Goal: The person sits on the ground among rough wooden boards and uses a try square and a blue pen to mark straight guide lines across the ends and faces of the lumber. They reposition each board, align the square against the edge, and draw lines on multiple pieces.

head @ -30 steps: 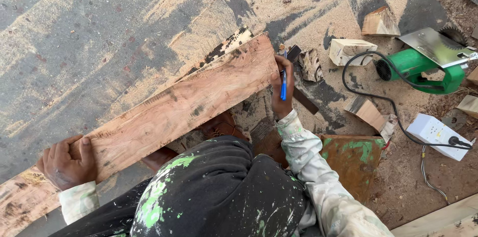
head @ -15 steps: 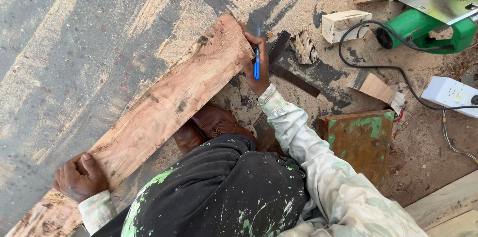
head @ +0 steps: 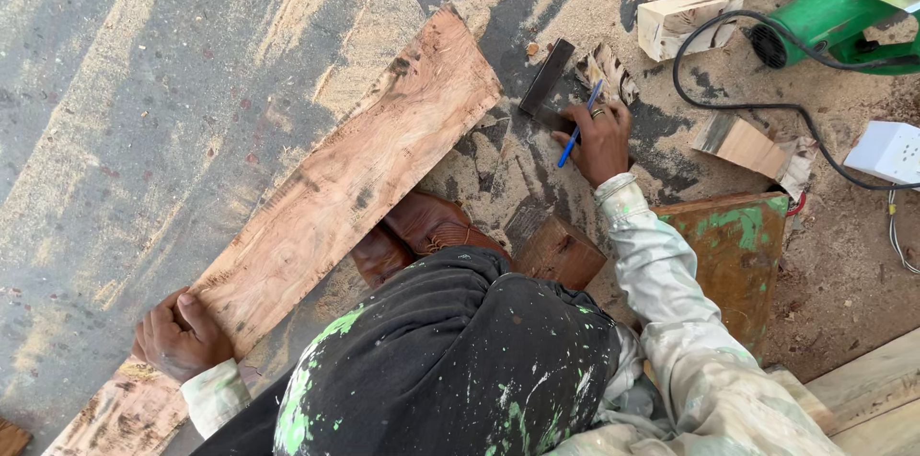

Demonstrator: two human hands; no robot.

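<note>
Sawdust-strewn ground; long plank (head: 335, 197) lies diagonally, left hand (head: 177, 336) clamped over its near edge as before. Right hand (head: 599, 140), gripping a blue pencil (head: 578, 135), has left the plank's far end and now rests on a dark flat tool (head: 546, 82), possibly a square, beside it.

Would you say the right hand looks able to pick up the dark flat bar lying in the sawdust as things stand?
Probably yes. The right hand, holding a blue pen, already rests at the dark flat bar, and nothing lies between them. The pen in its grip may hamper the fingers.
</note>
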